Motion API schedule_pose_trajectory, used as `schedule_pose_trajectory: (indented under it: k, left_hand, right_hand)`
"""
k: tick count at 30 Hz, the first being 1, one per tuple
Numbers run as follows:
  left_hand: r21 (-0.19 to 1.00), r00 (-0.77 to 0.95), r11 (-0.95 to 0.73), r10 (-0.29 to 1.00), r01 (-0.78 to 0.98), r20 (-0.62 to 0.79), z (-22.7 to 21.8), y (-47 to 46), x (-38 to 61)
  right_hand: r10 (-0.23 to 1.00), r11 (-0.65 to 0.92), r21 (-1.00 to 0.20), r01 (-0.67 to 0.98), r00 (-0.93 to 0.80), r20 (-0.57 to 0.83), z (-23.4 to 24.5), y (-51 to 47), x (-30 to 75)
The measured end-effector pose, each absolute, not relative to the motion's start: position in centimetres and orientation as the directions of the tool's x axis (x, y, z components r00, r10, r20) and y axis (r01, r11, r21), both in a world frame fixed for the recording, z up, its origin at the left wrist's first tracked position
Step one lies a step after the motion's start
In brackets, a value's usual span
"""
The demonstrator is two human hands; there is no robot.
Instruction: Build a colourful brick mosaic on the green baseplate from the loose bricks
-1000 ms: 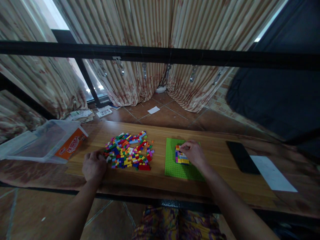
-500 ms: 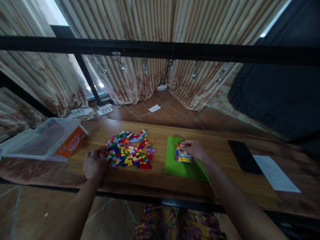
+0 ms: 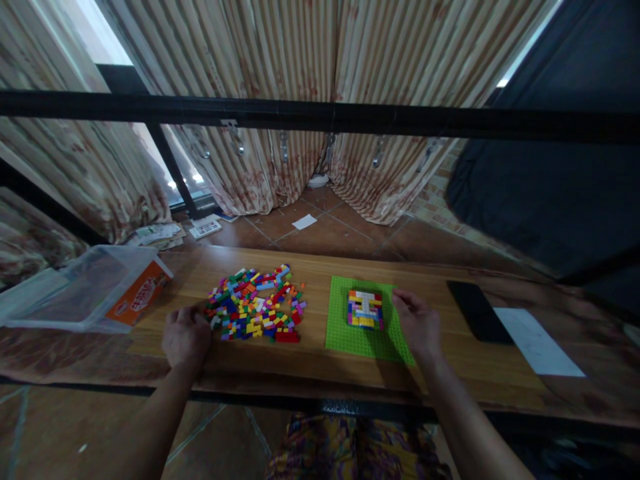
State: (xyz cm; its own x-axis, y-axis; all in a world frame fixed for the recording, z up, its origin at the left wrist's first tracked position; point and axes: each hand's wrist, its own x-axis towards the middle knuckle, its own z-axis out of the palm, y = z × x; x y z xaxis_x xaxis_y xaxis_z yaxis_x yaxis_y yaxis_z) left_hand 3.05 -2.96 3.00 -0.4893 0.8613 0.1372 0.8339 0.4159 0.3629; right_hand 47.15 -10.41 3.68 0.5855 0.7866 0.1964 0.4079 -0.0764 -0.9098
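A green baseplate [image 3: 350, 333] lies on the wooden table [image 3: 310, 353], with a small square block of mixed-colour bricks [image 3: 365, 309] pressed onto it. My right hand [image 3: 419, 325] rests on the plate's right edge, just right of that block, fingers loosely curled with nothing visible in them. A loose pile of small coloured bricks [image 3: 255, 305] lies to the left of the plate. My left hand [image 3: 186, 337] sits closed on the table at the pile's left edge; what its fingers hold, if anything, is hidden.
A clear plastic box with an orange label [image 3: 95, 288] lies on its side at the table's left end. A black phone [image 3: 476, 311] and a white sheet [image 3: 537, 342] lie at the right. A black bar [image 3: 320, 117] crosses in front of striped curtains.
My right hand has come off the brick block and moved right and toward me, uncovering the block. My left hand has stayed by the pile.
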Motion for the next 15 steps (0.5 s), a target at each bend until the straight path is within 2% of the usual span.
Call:
schedule_pose_trajectory:
  k: [3, 8, 15]
  left_hand:
    - [0.362, -0.490, 0.419, 0.862, 0.833, 0.131, 3.1, -3.0, 3.1]
    - [0.355, -0.497, 0.433, 0.861, 0.829, 0.109, 3.3, -2.9, 3.2]
    - [0.370, -0.505, 0.439, 0.857, 0.818, 0.100, 3.7, -2.9, 3.4]
  right_hand:
    - [0.787, -0.088, -0.856, 0.509, 0.563, 0.253, 3.0, -13.6, 46.4]
    - [0.838, -0.026, -0.741, 0.671, 0.418, 0.350, 1.9, -17.0, 44.8]
    - [0.883, 0.131, -0.525, 0.841, 0.142, 0.448, 1.6, -18.3, 41.5]
